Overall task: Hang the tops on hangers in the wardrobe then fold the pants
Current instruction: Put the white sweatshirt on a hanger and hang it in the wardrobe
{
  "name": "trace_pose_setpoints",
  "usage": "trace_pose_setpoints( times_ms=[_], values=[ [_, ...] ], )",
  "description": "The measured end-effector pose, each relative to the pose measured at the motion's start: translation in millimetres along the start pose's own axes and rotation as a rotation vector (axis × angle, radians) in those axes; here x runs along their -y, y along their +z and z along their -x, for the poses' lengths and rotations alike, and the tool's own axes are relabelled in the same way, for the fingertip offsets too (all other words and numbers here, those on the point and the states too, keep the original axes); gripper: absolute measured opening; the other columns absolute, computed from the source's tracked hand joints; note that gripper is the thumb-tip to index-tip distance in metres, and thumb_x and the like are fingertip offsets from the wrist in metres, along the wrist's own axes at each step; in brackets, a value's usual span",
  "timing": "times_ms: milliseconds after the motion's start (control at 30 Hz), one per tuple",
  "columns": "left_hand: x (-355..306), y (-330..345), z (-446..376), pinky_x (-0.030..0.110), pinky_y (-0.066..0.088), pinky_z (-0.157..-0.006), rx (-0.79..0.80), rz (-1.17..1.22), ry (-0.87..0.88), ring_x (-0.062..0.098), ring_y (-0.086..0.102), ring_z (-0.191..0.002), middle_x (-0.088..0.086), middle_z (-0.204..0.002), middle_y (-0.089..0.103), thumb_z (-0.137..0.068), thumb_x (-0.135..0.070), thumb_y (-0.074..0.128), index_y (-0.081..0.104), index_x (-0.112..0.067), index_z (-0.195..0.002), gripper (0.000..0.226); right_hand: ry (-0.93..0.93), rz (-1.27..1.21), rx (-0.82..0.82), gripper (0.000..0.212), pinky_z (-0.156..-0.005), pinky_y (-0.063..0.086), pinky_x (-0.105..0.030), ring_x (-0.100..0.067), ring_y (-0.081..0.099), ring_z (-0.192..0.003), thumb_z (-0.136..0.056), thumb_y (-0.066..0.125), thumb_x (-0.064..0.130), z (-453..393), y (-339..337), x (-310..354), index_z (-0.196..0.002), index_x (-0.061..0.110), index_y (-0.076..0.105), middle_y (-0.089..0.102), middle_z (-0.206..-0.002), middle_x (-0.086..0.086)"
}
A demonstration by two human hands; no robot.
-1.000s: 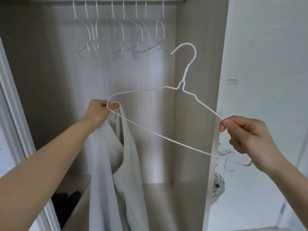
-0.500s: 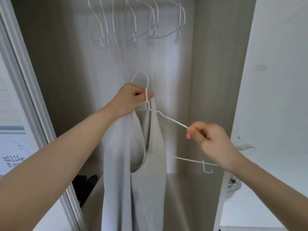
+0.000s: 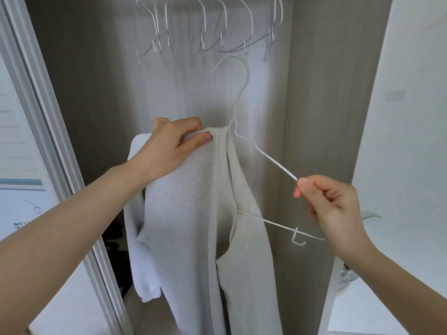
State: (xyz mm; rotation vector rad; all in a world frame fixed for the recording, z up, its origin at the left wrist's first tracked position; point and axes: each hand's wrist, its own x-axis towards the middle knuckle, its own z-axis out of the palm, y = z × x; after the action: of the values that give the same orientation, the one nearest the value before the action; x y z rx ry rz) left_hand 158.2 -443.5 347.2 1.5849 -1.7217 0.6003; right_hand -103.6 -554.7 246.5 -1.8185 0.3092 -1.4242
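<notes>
Before the open wardrobe (image 3: 314,117), seen from the head camera, the left hand (image 3: 169,151) pinches the collar edge of a pale grey top (image 3: 193,226), thumb and fingers closed on the cloth at the hanger's neck. The right hand (image 3: 331,209) has its fingers curled round the free shoulder end of a white wire hanger (image 3: 273,163), gripping it where the sloping arm meets the bottom bar. One hanger arm appears to be inside the top; the other sticks out bare to the right, so the garment looks only half threaded.

By my reading the task is at an early stage: this top must be pulled over the second arm and hooked on the rail, and no pants are in view. Empty hangers (image 3: 205,32) hang above, none carrying clothes.

The top is soft, matte knit with a ribbed seam, draping in long folds. The hanger is thin, stiff coated wire with a small notch hook on its bar.
</notes>
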Motion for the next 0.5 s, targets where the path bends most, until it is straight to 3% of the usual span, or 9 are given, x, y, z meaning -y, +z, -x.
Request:
trace_pose_setpoints(
  times_ms=[67,133,200,233,300,333,400,500],
  values=[
    [-1,4,2,0.015,0.026,-0.076,-0.039,-0.003,-0.033,0.009,0.036,-0.05,-0.01,-0.049,0.035,-0.098,-0.036,0.054,0.037,-0.023,-0.063,0.041,-0.032,0.147,0.007,0.029,-0.046,0.025,-0.024,-0.011,0.027,-0.046,-0.095,0.056,0.019,-5,5,-1,-0.067,0.011,0.057,0.027,-0.05,-0.008],
    [0,6,2,0.019,0.023,-0.085,-0.044,-0.042,-0.065,0.01,0.04,-0.053,-0.008,-0.049,0.033,-0.097,-0.043,0.051,0.038,-0.024,-0.064,0.041,-0.066,0.37,0.038,0.025,-0.053,0.032,-0.027,-0.011,0.036,-0.051,-0.097,0.051,0.014,-11,8,-1,-0.073,0.009,0.057,0.038,-0.055,-0.002],
    [0,6,2,0.028,0.02,-0.079,-0.065,-0.077,-0.15,0.01,0.042,-0.055,-0.007,-0.052,0.033,-0.098,-0.046,0.051,0.04,-0.02,-0.065,0.044,-0.13,0.714,0.004,0.012,-0.07,0.041,-0.032,-0.018,0.05,-0.075,-0.095,0.052,0.013,-18,12,5,-0.096,0.009,0.063,0.052,-0.08,-0.003],
    [0,7,2,0.032,0.018,-0.075,-0.097,-0.079,-0.193,0.009,0.041,-0.056,-0.006,-0.053,0.033,-0.097,-0.046,0.051,0.039,-0.019,-0.064,0.045,-0.182,0.858,-0.059,0.019,-0.08,0.041,-0.031,-0.022,0.049,-0.088,-0.092,0.054,0.01,-18,16,11,-0.109,0.01,0.061,0.052,-0.095,-0.006],
    [1,7,1,0.034,0.017,-0.073,-0.159,-0.06,-0.262,0.009,0.039,-0.057,-0.004,-0.054,0.032,-0.097,-0.045,0.052,0.037,-0.019,-0.062,0.046,-0.347,0.859,-0.1,0.033,-0.089,0.037,-0.024,-0.022,0.045,-0.097,-0.086,0.054,0.005,-8,29,19,-0.118,0.01,0.055,0.049,-0.106,-0.007],
    [1,7,1,0.034,0.019,-0.075,-0.183,-0.047,-0.29,0.01,0.038,-0.058,-0.004,-0.055,0.031,-0.097,-0.045,0.052,0.037,-0.019,-0.062,0.046,-0.363,0.774,-0.034,0.032,-0.089,0.037,-0.019,-0.019,0.048,-0.096,-0.085,0.053,0.005,0,39,21,-0.117,0.012,0.054,0.051,-0.105,-0.004],
    [0,4,0,0.035,0.021,-0.077,-0.215,-0.023,-0.324,0.011,0.038,-0.061,-0.003,-0.057,0.033,-0.097,-0.046,0.053,0.041,-0.016,-0.064,0.046,-0.209,0.609,0.203,0.021,-0.083,0.045,-0.022,-0.013,0.055,-0.089,-0.091,0.052,0.013,21,60,19,-0.111,0.019,0.053,0.057,-0.1,0.005],
    [-2,2,-2,0.036,0.021,-0.077,-0.25,-0.011,-0.353,0.017,0.043,-0.068,-0.001,-0.062,0.04,-0.096,-0.046,0.054,0.051,-0.01,-0.071,0.044,-0.063,0.67,0.437,0.027,-0.091,0.038,-0.019,-0.011,0.049,-0.109,-0.095,0.052,0.035,44,84,1,-0.118,0.022,0.05,0.055,-0.112,0.008]
  ],
)
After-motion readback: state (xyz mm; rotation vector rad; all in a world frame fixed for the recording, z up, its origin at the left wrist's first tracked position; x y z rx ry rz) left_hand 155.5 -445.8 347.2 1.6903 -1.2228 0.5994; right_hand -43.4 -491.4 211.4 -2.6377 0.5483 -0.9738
